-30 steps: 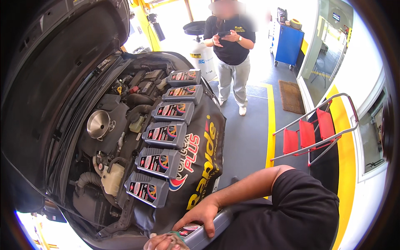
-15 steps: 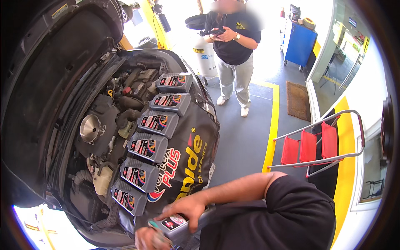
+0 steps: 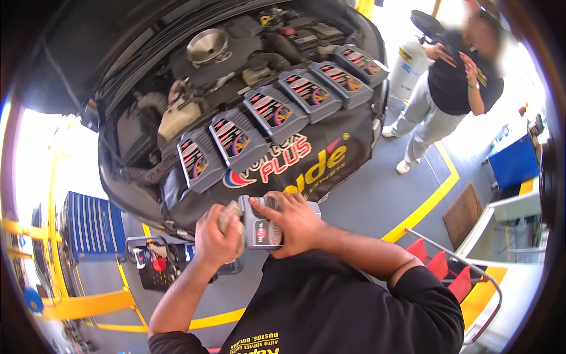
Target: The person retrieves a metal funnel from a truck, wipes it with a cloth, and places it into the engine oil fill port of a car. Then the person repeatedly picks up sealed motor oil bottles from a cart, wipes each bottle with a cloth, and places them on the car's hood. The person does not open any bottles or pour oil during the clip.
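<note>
My right hand (image 3: 298, 224) is wrapped round a grey motor oil bottle (image 3: 261, 231) held on its side in front of my chest. My left hand (image 3: 217, 239) closes on a crumpled pale rag (image 3: 230, 217) at the bottle's left end; that end is hidden by the fingers and the cloth. Beyond my hands, several like grey oil bottles (image 3: 275, 111) with dark labels lie in a slanting row along the black printed cover (image 3: 330, 159) on the car's front edge. A metal funnel (image 3: 207, 46) stands on the engine, under the raised hood.
A co-worker (image 3: 454, 82) stands beyond the car's right corner, hands raised. Red-stepped folding steps (image 3: 437, 259) stand close on my right. A blue tool cabinet (image 3: 91, 224), a black crate (image 3: 158, 268) and a yellow post (image 3: 88, 305) are on the left.
My view has turned left, so the car sits farther right in it. The bottle, in my right hand throughout, now shows in front of my chest. The co-worker's hands have moved apart.
</note>
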Available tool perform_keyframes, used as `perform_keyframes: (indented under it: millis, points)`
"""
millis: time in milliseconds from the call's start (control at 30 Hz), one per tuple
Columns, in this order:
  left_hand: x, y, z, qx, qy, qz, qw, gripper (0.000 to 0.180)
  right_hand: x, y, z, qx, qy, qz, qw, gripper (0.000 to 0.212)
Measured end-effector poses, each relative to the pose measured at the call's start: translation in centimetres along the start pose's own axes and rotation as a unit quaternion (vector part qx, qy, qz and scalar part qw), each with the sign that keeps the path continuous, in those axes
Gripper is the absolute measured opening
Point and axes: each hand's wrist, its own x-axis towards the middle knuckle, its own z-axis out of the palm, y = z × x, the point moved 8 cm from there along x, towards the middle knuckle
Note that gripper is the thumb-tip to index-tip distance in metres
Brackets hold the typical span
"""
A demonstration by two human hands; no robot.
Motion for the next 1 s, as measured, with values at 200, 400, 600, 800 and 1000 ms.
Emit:
perform_keyframes:
  millis: [200,400,600,800,1000]
  points:
    - [-6.8,13.3,-2.5,0.079,0.015,0.52,0.85,0.047,-0.7,-3.0,1.6,0.472,-0.31,-0.216,0.796,0.121]
    - [-1.4,3.7,-3.2,-0.094,0.027,0.255,0.962,0.027,2.1,0.1,3.0,0.33,-0.164,-0.025,0.929,0.115]
    - [-0.4,-6.9,0.0,-0.067,0.027,-0.192,0.979,0.021,3.9,-1.0,2.9,-0.096,0.016,0.006,0.995,0.113]
    - [-4.8,8.3,-3.4,0.036,0.076,0.363,0.928,0.037,3.1,-0.7,4.1,0.445,-0.316,-0.146,0.825,0.116]
    - [-2.9,1.5,-3.9,-0.102,0.065,0.214,0.969,0.024,4.1,-1.1,4.3,0.306,-0.206,-0.077,0.926,0.121]
